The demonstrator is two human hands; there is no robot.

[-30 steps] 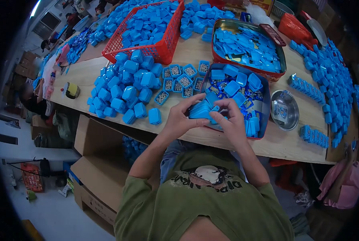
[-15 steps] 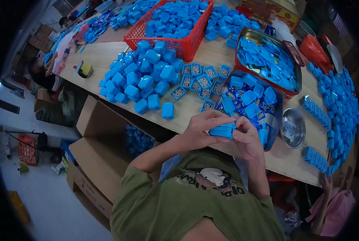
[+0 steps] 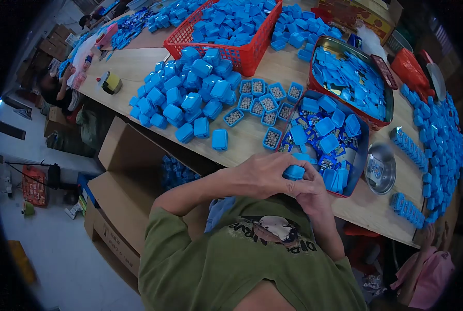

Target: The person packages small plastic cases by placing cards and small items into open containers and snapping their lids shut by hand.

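Both hands meet around a small blue box point(image 3: 293, 172) at the table's front edge. My left hand point(image 3: 262, 175) is wrapped over its left side, and my right hand point(image 3: 312, 187) presses its fingers round the right side. Just beyond them is a dark blue tray point(image 3: 357, 168) with blue boxes and small shiny packets. Open blue boxes full of pale round pieces point(image 3: 271, 138) stand left of the tray. Farther left lies a heap of closed blue boxes point(image 3: 182, 93).
A red basket point(image 3: 249, 58) and a red tin point(image 3: 384, 123) of flat blue pieces stand behind. A metal bowl point(image 3: 380, 168) and rows of blue boxes point(image 3: 407, 207) are at the right. Cartons point(image 3: 123, 202) sit below left. Other people are at both sides.
My hands have come closer together and closed more tightly around the blue box, lower and nearer my body than a second ago. The whole view has swung, moving the table's contents rightward.
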